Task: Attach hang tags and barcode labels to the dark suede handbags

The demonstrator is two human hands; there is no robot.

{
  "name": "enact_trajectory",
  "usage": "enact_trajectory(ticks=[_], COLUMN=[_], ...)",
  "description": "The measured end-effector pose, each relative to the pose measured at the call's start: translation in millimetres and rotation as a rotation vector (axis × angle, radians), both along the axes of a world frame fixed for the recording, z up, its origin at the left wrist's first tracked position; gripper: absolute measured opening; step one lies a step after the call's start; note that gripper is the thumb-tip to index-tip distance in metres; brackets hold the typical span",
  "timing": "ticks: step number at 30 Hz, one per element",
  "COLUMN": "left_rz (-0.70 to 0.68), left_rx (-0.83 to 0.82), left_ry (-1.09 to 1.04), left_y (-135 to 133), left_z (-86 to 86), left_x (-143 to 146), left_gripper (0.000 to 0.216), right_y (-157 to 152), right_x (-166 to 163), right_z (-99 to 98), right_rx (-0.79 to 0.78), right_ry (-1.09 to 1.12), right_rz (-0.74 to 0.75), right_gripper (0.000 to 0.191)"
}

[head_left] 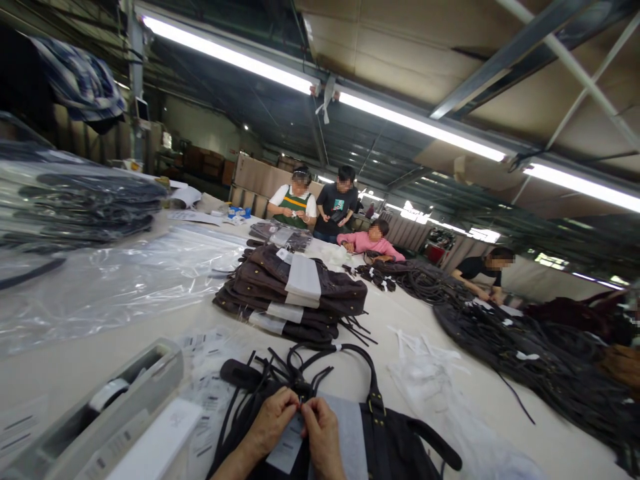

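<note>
A black handbag (395,440) lies on the table right in front of me, its looped handle (367,360) turned away from me and a grey-white wrap across its middle. Over the bag's upper edge, my left hand (273,420) and my right hand (323,433) meet with thumbs and forefingers pinched together. What sits between the fingertips is too small to make out. A pale printed tag (286,448) hangs just below the fingers, between both hands. Thin dark straps (273,363) stick up beside the handle.
Dark brown bags (240,283) with paper bands are stacked beyond. A grey tape dispenser (160,363), white box (157,440) and label sheets stand left, near clear plastic bags (125,287). White wrapping (440,387) and heaped dark straps (500,347) lie right. Several people work farther back.
</note>
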State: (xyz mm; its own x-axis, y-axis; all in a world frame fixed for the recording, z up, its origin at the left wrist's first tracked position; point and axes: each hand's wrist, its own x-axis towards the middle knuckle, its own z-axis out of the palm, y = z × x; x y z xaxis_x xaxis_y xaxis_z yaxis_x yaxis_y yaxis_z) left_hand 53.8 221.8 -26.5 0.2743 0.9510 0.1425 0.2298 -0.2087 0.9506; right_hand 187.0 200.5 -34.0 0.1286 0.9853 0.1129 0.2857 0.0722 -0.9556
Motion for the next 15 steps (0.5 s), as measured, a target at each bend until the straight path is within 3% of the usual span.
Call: enact_trajectory(ticks=[15], left_rz=[0.023], left_rx=[-0.01], left_ry=[0.047], left_y=[2.6], left_z=[-3.0], left_x=[3.2], left_gripper=[0.02], right_y=[4.0], right_x=[-1.7], right_z=[1.8], right_rx=[-0.039], right_ry=[0.043], right_rz=[-0.041], right_gripper=[0.023])
